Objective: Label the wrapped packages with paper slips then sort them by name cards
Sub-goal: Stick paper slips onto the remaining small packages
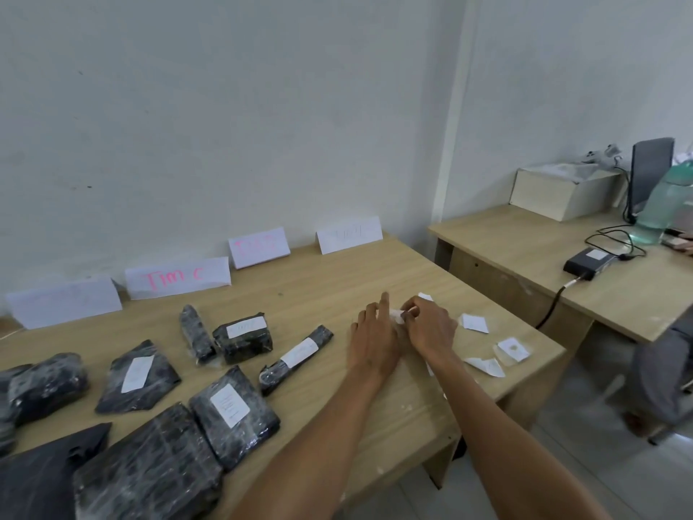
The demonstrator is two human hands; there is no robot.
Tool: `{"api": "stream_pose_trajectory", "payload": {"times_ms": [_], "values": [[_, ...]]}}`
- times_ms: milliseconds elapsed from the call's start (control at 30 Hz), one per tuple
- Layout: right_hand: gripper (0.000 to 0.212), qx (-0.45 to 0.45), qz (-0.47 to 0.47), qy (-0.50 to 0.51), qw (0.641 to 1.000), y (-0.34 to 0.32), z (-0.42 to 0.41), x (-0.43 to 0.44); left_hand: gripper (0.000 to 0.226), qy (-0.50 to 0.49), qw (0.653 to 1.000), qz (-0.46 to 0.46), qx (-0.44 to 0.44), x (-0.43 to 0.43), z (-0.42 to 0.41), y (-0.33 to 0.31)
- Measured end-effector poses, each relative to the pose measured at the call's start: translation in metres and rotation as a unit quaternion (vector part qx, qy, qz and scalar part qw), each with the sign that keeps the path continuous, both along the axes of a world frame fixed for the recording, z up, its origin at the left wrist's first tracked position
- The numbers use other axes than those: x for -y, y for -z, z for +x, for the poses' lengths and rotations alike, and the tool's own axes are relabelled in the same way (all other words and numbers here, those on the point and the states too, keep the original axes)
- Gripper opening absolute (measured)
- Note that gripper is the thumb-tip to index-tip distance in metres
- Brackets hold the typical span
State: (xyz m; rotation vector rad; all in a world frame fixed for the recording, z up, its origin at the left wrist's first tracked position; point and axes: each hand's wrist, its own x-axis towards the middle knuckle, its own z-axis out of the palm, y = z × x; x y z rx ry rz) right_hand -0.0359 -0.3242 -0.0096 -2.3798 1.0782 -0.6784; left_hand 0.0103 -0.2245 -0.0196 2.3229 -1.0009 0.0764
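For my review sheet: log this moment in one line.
phase: labelling; right hand: pinches paper slip; left hand: index finger straight beside it; spare slips: on table; packages: some labelled

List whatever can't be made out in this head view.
Head view:
Small white paper slip: mostly covered by the right-hand grip pinching it.
Writing on the white paper label of the black plastic-wrapped package: too small.
Leftmost folded white name card: lettering too faint.
Black wrapped bundle: cut by left edge.

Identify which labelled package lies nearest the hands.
The long, narrow package with a slip across its middle, just left of the left hand; the rest lie farther left.
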Motion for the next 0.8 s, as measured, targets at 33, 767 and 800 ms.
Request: {"api": "stream_pose_trajectory", "payload": {"times_ms": [33, 767, 800], "values": [[0.015, 0.011, -0.007, -0.007, 1.0, -0.001, 0.001, -0.001, 0.058, 0.003, 1.0, -0.021, 0.006, -0.001, 0.002, 0.0], [0.013, 0.155, 0.172, -0.239, 0.943, -0.045, 0.171, -0.222, 0.021, -0.262, 0.914, -0.261, -0.169, -0.256, 0.144, -0.05], [0.013, 0.141, 0.158, -0.249, 0.945, -0.045, 0.178, -0.226, 0.014, -0.276, 0.907, -0.251, -0.194, -0.259, 0.147, -0.047]]}}
